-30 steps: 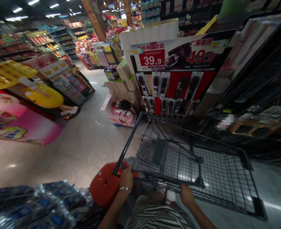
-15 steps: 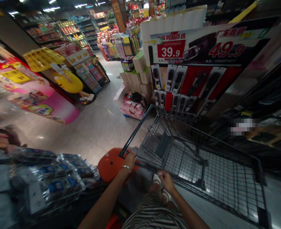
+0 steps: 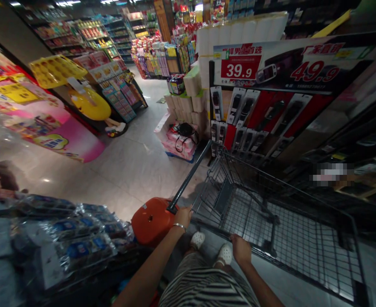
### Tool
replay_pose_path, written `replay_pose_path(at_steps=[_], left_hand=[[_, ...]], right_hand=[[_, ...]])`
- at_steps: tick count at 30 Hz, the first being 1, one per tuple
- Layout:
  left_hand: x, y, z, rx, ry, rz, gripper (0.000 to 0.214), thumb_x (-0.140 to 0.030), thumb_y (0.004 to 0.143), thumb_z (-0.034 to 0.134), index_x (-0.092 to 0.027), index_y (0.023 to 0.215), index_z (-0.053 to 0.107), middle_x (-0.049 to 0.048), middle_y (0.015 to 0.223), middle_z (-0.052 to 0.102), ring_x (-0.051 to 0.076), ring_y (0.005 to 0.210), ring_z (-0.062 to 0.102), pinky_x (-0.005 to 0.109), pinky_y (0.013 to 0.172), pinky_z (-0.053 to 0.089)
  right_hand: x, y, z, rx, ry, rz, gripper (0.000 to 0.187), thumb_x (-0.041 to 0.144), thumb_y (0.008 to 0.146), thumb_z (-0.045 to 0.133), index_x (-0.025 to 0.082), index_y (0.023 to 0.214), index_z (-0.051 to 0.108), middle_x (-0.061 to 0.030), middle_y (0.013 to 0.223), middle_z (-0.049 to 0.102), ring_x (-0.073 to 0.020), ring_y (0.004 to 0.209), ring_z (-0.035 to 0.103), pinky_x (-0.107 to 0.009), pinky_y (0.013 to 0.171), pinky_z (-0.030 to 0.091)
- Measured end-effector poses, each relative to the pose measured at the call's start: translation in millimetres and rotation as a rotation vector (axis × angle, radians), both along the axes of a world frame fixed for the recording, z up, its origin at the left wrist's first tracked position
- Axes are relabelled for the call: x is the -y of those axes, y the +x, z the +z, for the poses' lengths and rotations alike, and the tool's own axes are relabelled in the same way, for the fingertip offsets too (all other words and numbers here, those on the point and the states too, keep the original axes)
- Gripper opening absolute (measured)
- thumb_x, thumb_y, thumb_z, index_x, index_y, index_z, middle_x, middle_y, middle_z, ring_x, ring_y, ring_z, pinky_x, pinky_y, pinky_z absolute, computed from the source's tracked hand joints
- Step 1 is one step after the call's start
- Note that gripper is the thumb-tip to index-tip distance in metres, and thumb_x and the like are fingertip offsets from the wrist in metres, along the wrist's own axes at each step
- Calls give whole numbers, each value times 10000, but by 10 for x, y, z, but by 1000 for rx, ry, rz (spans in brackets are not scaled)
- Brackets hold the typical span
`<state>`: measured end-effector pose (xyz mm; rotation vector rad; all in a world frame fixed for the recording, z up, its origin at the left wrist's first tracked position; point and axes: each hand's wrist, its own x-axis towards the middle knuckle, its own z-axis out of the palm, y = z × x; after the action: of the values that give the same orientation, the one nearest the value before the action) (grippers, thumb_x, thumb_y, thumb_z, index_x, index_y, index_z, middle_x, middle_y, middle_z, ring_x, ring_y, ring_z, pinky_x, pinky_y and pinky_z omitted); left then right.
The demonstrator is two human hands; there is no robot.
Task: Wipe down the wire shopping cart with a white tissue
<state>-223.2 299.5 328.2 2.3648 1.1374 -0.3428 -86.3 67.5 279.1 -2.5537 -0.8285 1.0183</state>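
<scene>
Both my hands grip the near handle bar of a dark wire shopping cart [image 3: 303, 238], which holds nothing that I can see. My left hand [image 3: 183, 214], with a thin bracelet at the wrist, is closed round the bar's left end beside an orange plastic piece [image 3: 151, 219]. Further right along the same bar, my right hand [image 3: 241, 249] is closed on it. The cart points toward a red display rack of packaged shavers [image 3: 255, 115] with price signs 39.9 and 49.9. My white shoes [image 3: 212, 247] show below the bar.
Wrapped blue packs [image 3: 66, 238] are stacked at my lower left. A pink stand with a yellow figure [image 3: 88, 104] borders the aisle on the left. Stacked paper goods and a pallet with a black bag [image 3: 183, 132] stand ahead. Dark shelving [image 3: 360, 149] runs along the right.
The cart has swung a little to the right and forward. My right hand has slid rightward along the bar, and my feet have stepped forward under it.
</scene>
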Motion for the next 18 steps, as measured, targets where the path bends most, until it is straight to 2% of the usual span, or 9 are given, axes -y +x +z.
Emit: replay_pose_path(at_steps=[3,6,9,13,16,18], left_hand=[[-18,1,-7,7,-4,-29,373,-388,887,561,-171,1189,537,79,1183,580,199,1015,592,424,859,523],[-20,-26,-30,29,-2,-56,343,-390,896,545,-189,1174,551,75,1191,580,194,1015,590,412,866,521],[-9,-66,-83,57,5,-90,346,-387,894,548,-186,1176,549,76,1187,581,195,1017,590,415,868,520],[-1,-112,-182,108,22,-144,362,-383,890,557,-171,1182,542,78,1176,585,197,1015,593,427,864,522],[-29,-153,-233,170,32,-194,338,-373,898,545,-175,1172,551,73,1152,597,192,1011,596,424,875,515],[-74,-206,-237,232,36,-239,312,-305,905,527,-163,1180,557,80,1089,626,199,1022,591,432,920,491]], right_hand=[[-242,-165,32,51,-4,-2,375,76,874,337,157,833,700,-147,867,725,-217,913,681,-335,890,403],[-514,-314,16,30,44,-11,401,105,900,306,146,804,693,-145,830,722,-220,852,683,-300,786,437],[-833,-494,-24,-19,155,-16,450,167,935,260,129,811,691,-141,816,723,-226,823,679,-286,734,452],[-1265,-788,-65,-107,352,18,415,187,921,291,124,884,700,-126,916,730,-214,869,671,-281,773,475],[-1402,-917,-94,-145,448,44,406,158,888,304,125,956,703,-118,988,725,-204,928,664,-289,824,481],[-1336,-903,-121,-142,463,46,398,142,859,326,135,965,709,-105,989,726,-203,941,662,-301,848,481]])
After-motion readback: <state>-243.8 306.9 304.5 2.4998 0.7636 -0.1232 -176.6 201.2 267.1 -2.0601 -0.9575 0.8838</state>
